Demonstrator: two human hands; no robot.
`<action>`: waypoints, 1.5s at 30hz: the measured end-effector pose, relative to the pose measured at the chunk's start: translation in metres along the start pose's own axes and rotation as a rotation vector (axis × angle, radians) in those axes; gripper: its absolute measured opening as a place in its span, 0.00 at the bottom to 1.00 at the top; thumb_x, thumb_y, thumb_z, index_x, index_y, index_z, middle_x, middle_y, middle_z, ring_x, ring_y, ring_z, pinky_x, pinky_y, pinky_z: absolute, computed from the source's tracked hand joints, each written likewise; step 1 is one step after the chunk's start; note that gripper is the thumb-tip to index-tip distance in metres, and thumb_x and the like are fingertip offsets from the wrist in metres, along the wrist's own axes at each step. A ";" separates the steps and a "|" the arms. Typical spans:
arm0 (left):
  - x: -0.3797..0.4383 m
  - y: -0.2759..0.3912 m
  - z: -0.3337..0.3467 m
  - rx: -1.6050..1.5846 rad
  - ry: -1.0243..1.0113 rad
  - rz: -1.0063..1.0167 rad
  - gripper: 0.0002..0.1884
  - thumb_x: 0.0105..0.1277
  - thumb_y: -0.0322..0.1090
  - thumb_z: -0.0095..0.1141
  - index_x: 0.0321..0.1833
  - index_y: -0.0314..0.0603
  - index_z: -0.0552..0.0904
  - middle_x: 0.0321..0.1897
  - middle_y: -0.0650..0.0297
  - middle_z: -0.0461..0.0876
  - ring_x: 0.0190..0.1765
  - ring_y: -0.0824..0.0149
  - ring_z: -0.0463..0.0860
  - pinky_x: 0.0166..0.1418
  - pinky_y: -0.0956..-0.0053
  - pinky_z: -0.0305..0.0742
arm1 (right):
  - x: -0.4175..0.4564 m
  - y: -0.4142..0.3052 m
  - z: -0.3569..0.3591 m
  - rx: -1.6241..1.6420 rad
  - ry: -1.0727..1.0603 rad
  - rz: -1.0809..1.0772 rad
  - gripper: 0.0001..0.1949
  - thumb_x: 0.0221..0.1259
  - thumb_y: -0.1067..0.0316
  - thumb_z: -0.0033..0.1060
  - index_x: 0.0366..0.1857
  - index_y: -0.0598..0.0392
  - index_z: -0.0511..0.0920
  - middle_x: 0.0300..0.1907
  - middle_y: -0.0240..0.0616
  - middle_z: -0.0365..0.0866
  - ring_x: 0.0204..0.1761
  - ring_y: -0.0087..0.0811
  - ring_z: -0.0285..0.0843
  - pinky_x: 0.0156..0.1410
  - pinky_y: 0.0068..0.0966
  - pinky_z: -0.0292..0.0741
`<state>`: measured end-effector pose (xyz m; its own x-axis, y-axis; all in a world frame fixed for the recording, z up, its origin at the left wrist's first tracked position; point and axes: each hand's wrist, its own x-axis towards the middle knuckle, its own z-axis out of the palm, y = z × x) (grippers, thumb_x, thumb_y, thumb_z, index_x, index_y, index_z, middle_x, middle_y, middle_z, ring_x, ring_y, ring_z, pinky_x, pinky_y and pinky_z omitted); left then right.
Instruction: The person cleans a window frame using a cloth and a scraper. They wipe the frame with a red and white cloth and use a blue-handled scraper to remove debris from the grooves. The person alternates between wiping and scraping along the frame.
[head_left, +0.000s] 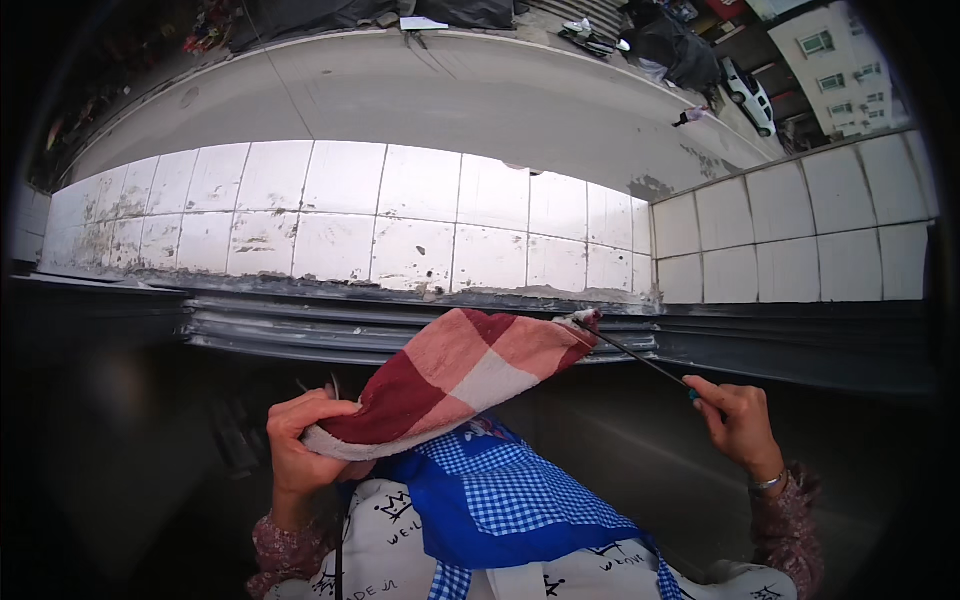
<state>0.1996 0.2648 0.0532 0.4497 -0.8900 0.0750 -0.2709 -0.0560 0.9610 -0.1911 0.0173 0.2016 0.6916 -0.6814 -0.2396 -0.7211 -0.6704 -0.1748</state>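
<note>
My left hand grips one end of a red, pink and white checked cloth, which stretches to the right over the dark metal window track. My right hand holds the teal handle of a thin dark metal rod, perhaps a screwdriver. The rod's far end meets the cloth's right corner at the track; its tip is hidden by the cloth. Something thin and metallic shows behind the fingers of my left hand; what it is I cannot tell. A blue checked apron covers my front.
Beyond the track lies a white tiled ledge with dirt spots and rough mortar along its near edge. A tiled side wall rises at the right. Far below are a road, a person, a parked white car and a scooter.
</note>
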 end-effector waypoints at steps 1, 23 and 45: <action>-0.006 0.002 -0.001 -0.013 0.036 -0.012 0.15 0.40 0.24 0.69 0.36 0.35 0.88 0.19 0.62 0.77 0.24 0.69 0.76 0.31 0.78 0.67 | 0.001 0.001 -0.003 -0.002 -0.021 0.011 0.22 0.55 0.75 0.69 0.55 0.42 0.85 0.21 0.38 0.80 0.21 0.37 0.79 0.29 0.32 0.74; 0.017 -0.012 -0.035 -0.081 0.285 0.075 0.14 0.40 0.27 0.71 0.34 0.35 0.85 0.21 0.61 0.78 0.24 0.67 0.76 0.31 0.75 0.66 | 0.063 -0.046 0.011 0.033 -0.199 -0.090 0.20 0.65 0.65 0.65 0.61 0.37 0.81 0.24 0.33 0.84 0.22 0.38 0.81 0.27 0.32 0.73; -0.051 -0.018 -0.060 -0.196 0.340 0.092 0.24 0.36 0.22 0.74 0.43 0.36 0.88 0.29 0.59 0.85 0.30 0.66 0.82 0.36 0.76 0.73 | 0.109 -0.173 0.050 0.084 -0.107 -0.304 0.22 0.58 0.78 0.65 0.58 0.50 0.82 0.19 0.42 0.75 0.20 0.41 0.76 0.27 0.32 0.69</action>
<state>0.2326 0.3383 0.0482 0.6962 -0.6849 0.2149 -0.1703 0.1332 0.9763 0.0069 0.0740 0.1577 0.8706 -0.4160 -0.2626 -0.4862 -0.8087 -0.3310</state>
